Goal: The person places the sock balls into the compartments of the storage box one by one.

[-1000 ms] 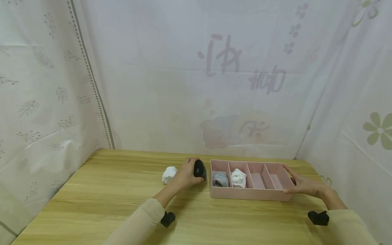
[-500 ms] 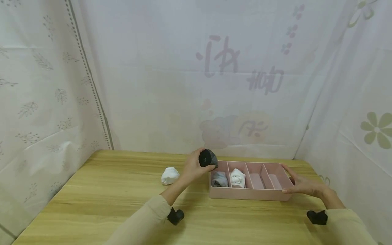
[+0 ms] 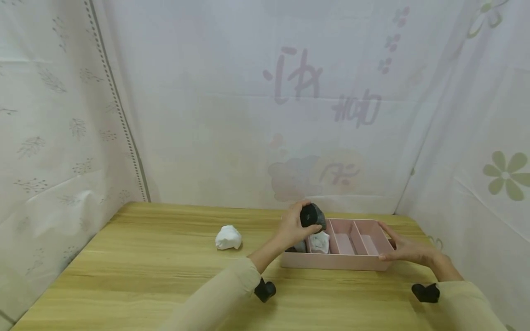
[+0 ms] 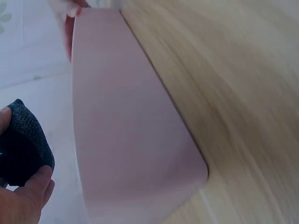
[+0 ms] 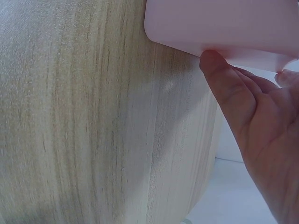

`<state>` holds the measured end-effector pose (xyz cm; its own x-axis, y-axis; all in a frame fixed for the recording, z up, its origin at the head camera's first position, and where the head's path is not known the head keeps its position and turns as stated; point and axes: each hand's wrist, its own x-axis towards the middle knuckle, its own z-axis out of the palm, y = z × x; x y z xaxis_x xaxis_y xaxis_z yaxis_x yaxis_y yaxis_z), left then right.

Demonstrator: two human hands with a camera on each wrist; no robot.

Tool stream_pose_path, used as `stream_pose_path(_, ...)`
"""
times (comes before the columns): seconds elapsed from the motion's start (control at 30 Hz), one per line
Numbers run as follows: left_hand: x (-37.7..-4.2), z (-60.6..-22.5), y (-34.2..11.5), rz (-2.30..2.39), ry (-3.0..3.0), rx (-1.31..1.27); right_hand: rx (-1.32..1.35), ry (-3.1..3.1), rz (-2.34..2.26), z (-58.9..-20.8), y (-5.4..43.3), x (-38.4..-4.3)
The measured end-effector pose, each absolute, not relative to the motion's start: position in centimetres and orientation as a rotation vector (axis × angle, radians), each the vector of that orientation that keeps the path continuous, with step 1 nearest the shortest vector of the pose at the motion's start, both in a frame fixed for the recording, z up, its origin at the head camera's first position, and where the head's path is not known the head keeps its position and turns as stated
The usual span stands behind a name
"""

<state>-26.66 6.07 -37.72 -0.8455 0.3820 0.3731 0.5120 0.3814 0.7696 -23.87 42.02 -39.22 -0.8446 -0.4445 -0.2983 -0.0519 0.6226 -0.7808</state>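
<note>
Dark rolled sock [image 3: 313, 217]: left hand [image 3: 291, 230] pinches it aloft, seemingly for clearance; pink divided box [image 3: 331, 262]: right hand [image 3: 409, 250] grips its end, presumably steadying.

Right of centre in the head view, the rolled bundle [image 3: 313, 217] is black on its near face and heathered dark grey on its side; the left wrist view shows that side as a fine, flecked weave. Below it, the divided box [image 3: 335, 262] is plain pale pink, with a grey bundle [image 3: 300, 247] and a white bundle [image 3: 319, 244] inside. Left of these sits a plain white lump [image 3: 228, 237]. The tabletop [image 3: 145, 266] is yellow-brown with streaked wood grain. Both sleeves [image 3: 219, 292] are cream. The left curtain [image 3: 62, 138] is whitish with grey sprigs; the back curtain [image 3: 207, 138] bears mauve lettering; the right curtain [image 3: 468, 138], olive-green flowers.
</note>
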Motion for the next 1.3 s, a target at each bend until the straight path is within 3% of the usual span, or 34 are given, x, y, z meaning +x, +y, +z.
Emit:
stream_pose_path(0.57,-25.6,-37.7,11.8,-1.334,-2.622,-0.924,-0.395,2.375,-1.152,-39.4,42.3,-24.2)
stream_pose_path(1.3,-25.4,-39.9,14.5,-0.604,-2.576,-1.206,-0.38,2.32,-1.214,-39.7,42.1,-23.7)
